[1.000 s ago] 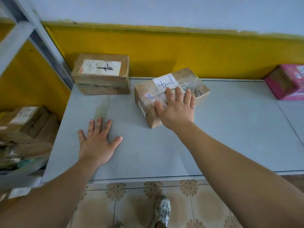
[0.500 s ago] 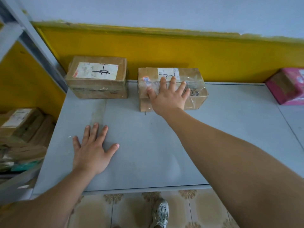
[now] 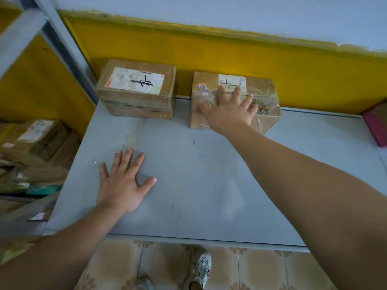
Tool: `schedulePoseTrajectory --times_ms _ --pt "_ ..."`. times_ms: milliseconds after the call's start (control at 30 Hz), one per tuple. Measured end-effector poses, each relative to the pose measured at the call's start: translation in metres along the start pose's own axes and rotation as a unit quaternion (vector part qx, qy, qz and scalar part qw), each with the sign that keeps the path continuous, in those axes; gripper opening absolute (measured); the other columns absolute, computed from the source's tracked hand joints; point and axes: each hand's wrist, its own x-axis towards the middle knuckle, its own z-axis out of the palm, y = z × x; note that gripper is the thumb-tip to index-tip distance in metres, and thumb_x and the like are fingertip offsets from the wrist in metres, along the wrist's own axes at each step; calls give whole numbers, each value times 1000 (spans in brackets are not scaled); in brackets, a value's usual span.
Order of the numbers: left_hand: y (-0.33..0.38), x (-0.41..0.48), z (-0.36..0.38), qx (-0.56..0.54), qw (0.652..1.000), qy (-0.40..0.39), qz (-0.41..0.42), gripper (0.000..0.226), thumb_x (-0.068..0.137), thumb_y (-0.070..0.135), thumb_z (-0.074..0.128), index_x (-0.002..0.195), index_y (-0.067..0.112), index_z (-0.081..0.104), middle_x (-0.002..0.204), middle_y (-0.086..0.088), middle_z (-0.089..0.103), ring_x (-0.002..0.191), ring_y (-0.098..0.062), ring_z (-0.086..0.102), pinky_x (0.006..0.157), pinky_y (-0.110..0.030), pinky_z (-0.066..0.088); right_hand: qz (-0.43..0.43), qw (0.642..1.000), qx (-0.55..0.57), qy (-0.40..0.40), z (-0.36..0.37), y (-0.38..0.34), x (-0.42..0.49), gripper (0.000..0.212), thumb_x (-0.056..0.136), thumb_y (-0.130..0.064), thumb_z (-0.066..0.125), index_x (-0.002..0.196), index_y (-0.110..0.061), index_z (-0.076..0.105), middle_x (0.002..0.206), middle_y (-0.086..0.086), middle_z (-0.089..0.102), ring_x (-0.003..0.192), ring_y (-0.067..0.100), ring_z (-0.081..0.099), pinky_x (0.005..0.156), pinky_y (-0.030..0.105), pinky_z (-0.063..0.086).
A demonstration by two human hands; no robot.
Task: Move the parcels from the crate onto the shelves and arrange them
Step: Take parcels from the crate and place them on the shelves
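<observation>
A person's right hand [image 3: 228,113], fingers spread flat, presses the taped cardboard parcel [image 3: 263,105] lying lengthwise along the yellow wall [image 3: 230,57], just right of a second labelled parcel [image 3: 136,91]; the left hand [image 3: 123,185] rests open on the shelf [image 3: 199,185].

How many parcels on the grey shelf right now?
3: labelled brown box back left; taped brown box under the right hand; pink parcel cut off at right edge. More possibly off-frame.

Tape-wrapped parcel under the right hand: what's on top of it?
The right hand lies flat on the tape-wrapped parcel, fingers spread. A white handwritten label and a small sticker show; the hand covers the label's near edge.
</observation>
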Motion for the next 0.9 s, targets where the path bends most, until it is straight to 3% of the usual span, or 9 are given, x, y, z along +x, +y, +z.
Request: schedulePoseTrajectory --times_ms 133,500,633,767,900 --pt "1 -1 -2 -10 1000 3 3 98 67 82 -3 154 36 2 163 3 -8 149 -20 -13 118 -54 -2 -43 998 -45 16 0 20 -1 81 88 -81 15 157 -39 6 167 7 -2 150 42 -9 117 65 -2" --pt "1 -2 -3 -2 1000 -4 3 96 69 82 -4 154 37 -3 163 4 -12 149 -21 -16 117 -53 -4 -20 999 -24 16 4 14 1 82 86 -83 16 156 -41 9 167 7 2 150 44 -5 115 68 -1" --pt "2 -2 -3 0 1000 -12 5 84 84 78 14 154 36 -5 163 3 -14 148 -21 -17 118 -55 -3 -30 1000 -3 -7 -17 18 -10 84 87 -83 21 157 -41 0 167 4 -4 152 37 -7 118 64 -2" --pt "5 -2 -8 -1 1000 -27 8 79 89 74 17 153 36 -8 162 1 -15 148 -24 -17 116 -58 -4 -45 998 23 42 -46 20 -51 84 89 -78 31 158 -35 9 167 2 5 153 29 5 122 53 9" --pt "1 0 -26 -13 995 -97 23 83 90 74 28 154 34 -6 162 0 -15 149 -25 -12 116 -58 1 -67 994 10 81 -72 22 -109 77 93 -69 39 156 -26 26 163 3 25 149 26 23 118 46 25"
